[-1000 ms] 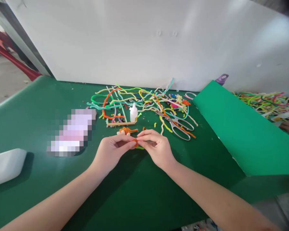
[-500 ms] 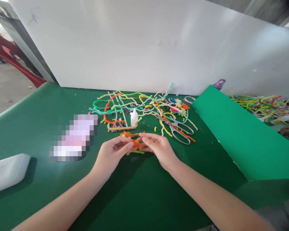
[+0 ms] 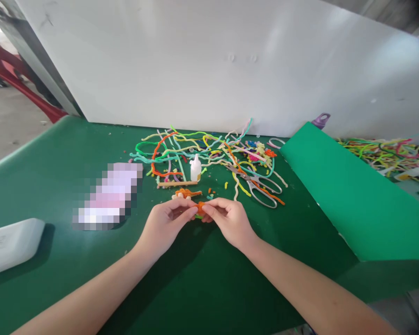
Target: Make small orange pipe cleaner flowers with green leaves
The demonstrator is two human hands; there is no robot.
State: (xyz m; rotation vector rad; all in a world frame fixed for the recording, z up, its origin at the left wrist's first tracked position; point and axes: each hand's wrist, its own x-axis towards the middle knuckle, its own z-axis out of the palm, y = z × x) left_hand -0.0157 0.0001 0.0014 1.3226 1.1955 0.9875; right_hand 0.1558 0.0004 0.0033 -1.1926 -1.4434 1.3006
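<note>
Between my fingertips is a small orange fuzzy piece [image 3: 200,207], which looks like bent pipe cleaner. My left hand [image 3: 169,221] pinches its left side with thumb and forefinger. From the other side, the thumb and fingers of my right hand [image 3: 232,218] close on it too. Part of the piece is hidden by my fingers, and a bit of light green shows below it. Just beyond my left fingers lies another orange pipe-cleaner shape [image 3: 188,192]. A white glue bottle [image 3: 195,169] stands upright behind a thin tan stick [image 3: 176,184].
Tangled pipe cleaners [image 3: 181,149] spread along the white partition [image 3: 181,60]. Scissors [image 3: 256,184] lie open to the right, near small colourful flower shapes [image 3: 258,151]. A green board [image 3: 356,200] divides off more pipe cleaners [image 3: 380,156]. At left are a blurred-out object [image 3: 110,195] and a white case [image 3: 16,244].
My right fingers have come in from slightly apart and now pinch the orange piece together with my left. The view has shifted slightly.
</note>
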